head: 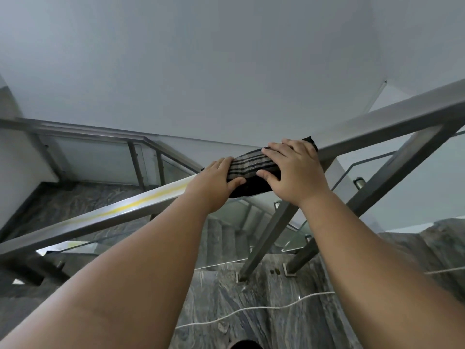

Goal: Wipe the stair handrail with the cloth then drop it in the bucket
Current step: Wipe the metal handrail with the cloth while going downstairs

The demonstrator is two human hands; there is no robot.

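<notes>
Forearms fill the near frame, coming in from 7 and 5 o'clock toward centre. Stone floor (264, 293) below them, with a thin white cord (251, 309) trailing across it at 6 o'clock.

Handrail (105, 215): flat metal rail running from 8 o'clock up to 2 o'clock, a yellow streak along its top on the lower stretch. Glass panels and slanted metal posts (266, 235) under it; stairs drop away behind.

Cloth (247, 168): dark, striped, folded over the rail just right of centre, part hanging off the near edge.

Left hand (214, 181): pressed flat on the cloth's lower end, fingers draped over the far side of the rail, thumb on the near side.
Right hand (293, 170): spread flat on the cloth's upper end, thumb tucked against the hanging part. Neither hand is clenched; both pin the cloth to the rail rather than gripping it.

Bucket: not in view.

Risks, as I judge them:
- Cloth held by pressure only; a fast stroke could let it slide off over the stairwell.
- Cord underfoot could trip a step taken along the rail.
- The yellow streak may smear instead of lifting.
</notes>
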